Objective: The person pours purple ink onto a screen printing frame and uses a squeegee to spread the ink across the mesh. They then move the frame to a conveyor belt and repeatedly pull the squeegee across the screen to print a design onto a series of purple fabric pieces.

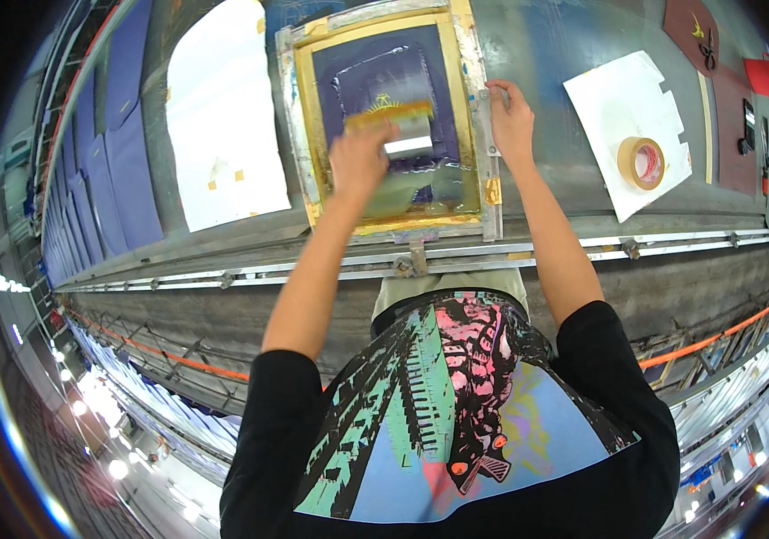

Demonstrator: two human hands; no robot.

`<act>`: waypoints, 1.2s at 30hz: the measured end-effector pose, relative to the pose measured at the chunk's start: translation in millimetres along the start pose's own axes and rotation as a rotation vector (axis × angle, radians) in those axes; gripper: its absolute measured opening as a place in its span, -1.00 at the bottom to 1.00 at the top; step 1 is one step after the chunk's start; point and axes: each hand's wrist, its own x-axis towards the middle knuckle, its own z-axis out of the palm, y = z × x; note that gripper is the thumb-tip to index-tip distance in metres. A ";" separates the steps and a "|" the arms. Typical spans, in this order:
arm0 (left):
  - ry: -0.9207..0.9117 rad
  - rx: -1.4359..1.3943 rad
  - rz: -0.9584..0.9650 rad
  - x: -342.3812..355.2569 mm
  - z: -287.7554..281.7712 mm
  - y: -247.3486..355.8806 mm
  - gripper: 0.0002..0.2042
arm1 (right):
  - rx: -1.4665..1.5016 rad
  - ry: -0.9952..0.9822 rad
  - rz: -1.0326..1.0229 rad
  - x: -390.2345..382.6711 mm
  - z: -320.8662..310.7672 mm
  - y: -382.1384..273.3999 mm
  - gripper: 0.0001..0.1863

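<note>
At a long grey metal table (573, 180), we see a person bent over a rectangular screen-printing frame (467, 99), its border wrapped in yellow tape w/ silvery tape at the outer edge, the mesh inside dark purple and glossy. The left hand (359, 160) is curled shut round a squeegee (393, 121): a flat bar w/ a yellowish wooden grip and a pale blade, lying across the mesh near the frame's middle, just below a small yellow printed motif (384, 101). The right hand (512, 121) rests on the frame's right rail, fingers bent over the edge, pressing rather than carrying anything.

Left of the frame lies a white sheet w/ a rounded far end (223, 117), dotted w/ small tan tape squares. Beyond it, at far left, a row of flat blue fabric panels (124, 153) runs along the table. Right of the frame, well apart, a notched white paper sheet (618, 99) carries a tan roll of tape (642, 163), round and hollow. At far right sit maroon panels (685, 31), one w/ scissors (707, 49) on it. Metal rails (330, 265) edge the near side of the table.
</note>
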 end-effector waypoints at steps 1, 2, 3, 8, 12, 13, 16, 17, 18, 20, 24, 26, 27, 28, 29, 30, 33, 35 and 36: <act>-0.028 -0.021 -0.014 -25.3 -1.6 9.3 -0.63 | -0.004 0.005 -0.009 0.3 -0.1 2.0 -0.78; 0.024 -0.047 0.021 -50.4 4.1 10.1 -0.63 | -0.007 0.009 -0.026 0.5 0.9 1.9 -0.78; 0.052 -0.048 0.039 -71.9 6.8 13.1 -0.60 | -0.007 0.004 -0.036 1.0 1.8 2.2 -0.77; -0.089 -0.207 -0.054 -41.4 -28.4 2.8 -0.57 | -0.077 -0.106 -0.069 15.5 -4.9 8.1 -0.76; -0.109 -0.184 -0.161 50.6 -56.6 -14.1 -0.58 | 0.213 -0.304 0.143 13.6 -14.5 1.4 -0.75; -0.064 -0.163 -0.156 63.2 -58.3 -16.6 -0.56 | 0.254 -0.313 0.163 10.1 -13.7 -1.9 -0.75; 0.130 -0.147 -0.048 56.2 -20.9 -28.8 -0.54 | 0.321 -0.298 0.206 8.9 -12.3 -10.0 -0.75; 0.208 -0.144 -0.011 41.5 -5.9 -33.6 -0.53 | 0.334 -0.299 0.215 7.8 -8.2 -13.0 -0.76; 0.237 -0.098 0.039 20.7 2.5 -30.6 -0.53 | 0.312 -0.265 0.145 7.3 -6.4 -16.2 -0.77; 0.152 -0.155 0.027 -30.0 -4.1 -14.4 -0.44 | 0.275 -0.187 0.012 5.8 -10.1 -22.3 -0.78; 0.169 -0.164 0.150 -118.0 -21.2 -19.2 -0.40 | 0.332 -0.143 0.011 -2.4 -6.1 -59.4 -0.80; 0.201 -0.215 0.148 -139.7 -43.9 -33.0 -0.41 | 0.406 -0.185 0.074 -21.6 1.1 -88.6 -0.79; 0.225 -0.261 0.113 -148.8 -55.6 -43.7 -0.42 | 0.420 -0.204 0.057 -32.7 13.6 -106.8 -0.79; 0.249 -0.306 0.081 -156.0 -66.7 -56.0 -0.42 | 0.435 -0.222 0.041 -44.8 27.6 -125.5 -0.79; 0.297 -0.349 0.064 -163.2 -79.3 -75.0 -0.43 | 0.456 -0.247 0.025 -58.8 50.9 -143.4 -0.79; 0.347 -0.380 0.049 -170.1 -93.4 -99.1 -0.43 | 0.448 -0.264 0.017 -66.6 76.6 -155.1 -0.78; 0.454 -0.440 -0.022 -211.6 -140.3 -180.5 -0.44 | 0.446 -0.303 -0.061 -97.9 161.2 -190.3 -0.78; 0.521 -0.475 -0.043 -229.2 -163.3 -227.6 -0.44 | 0.456 -0.294 -0.051 -116.3 206.7 -211.9 -0.78; 0.553 -0.477 -0.041 -240.6 -176.6 -252.9 -0.44 | 0.460 -0.289 -0.052 -130.9 230.5 -223.7 -0.77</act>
